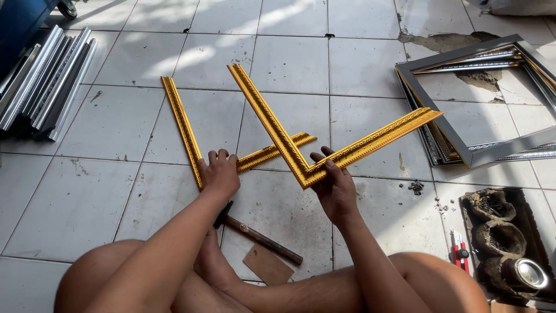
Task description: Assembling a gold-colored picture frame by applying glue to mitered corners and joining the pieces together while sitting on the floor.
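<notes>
My right hand point(336, 182) grips the corner of a gold L-shaped frame piece point(301, 145), lifted off the floor. My left hand point(220, 173), arm outstretched, clasps another gold frame piece point(188, 130) lying on the tiles.

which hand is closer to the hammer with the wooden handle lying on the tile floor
Left. The left hand sits on the gold L-shaped frame piece, just above the wooden-handled hammer. The right hand holds another gold frame corner, raised, farther right.
</notes>
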